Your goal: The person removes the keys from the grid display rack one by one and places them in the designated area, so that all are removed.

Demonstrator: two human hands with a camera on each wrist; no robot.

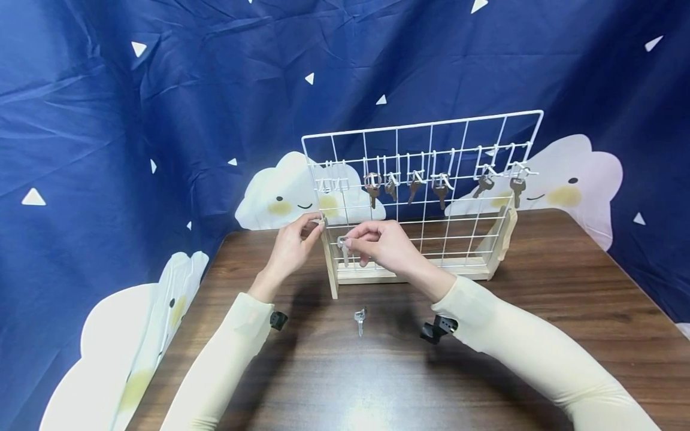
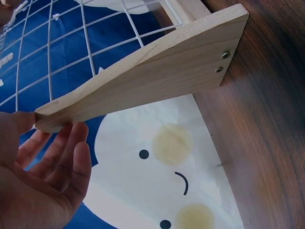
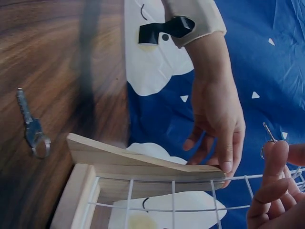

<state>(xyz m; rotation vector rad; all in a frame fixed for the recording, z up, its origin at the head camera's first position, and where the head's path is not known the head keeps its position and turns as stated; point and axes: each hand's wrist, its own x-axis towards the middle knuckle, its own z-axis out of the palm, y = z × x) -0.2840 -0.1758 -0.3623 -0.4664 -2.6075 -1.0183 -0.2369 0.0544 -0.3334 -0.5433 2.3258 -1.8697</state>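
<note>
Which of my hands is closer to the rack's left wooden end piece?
Left. Your left hand pinches the wooden end piece near its top. Your right hand, holding a key, is to its right, apart.

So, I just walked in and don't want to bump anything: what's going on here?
A person's right hand pinches a small silver metal key in front of a white wire rack with a pale wooden frame. Their left hand grips the tip of the rack's left wooden side panel. Six metal keys hang on the rack, and another silver key lies on the dark brown wooden table.
</note>
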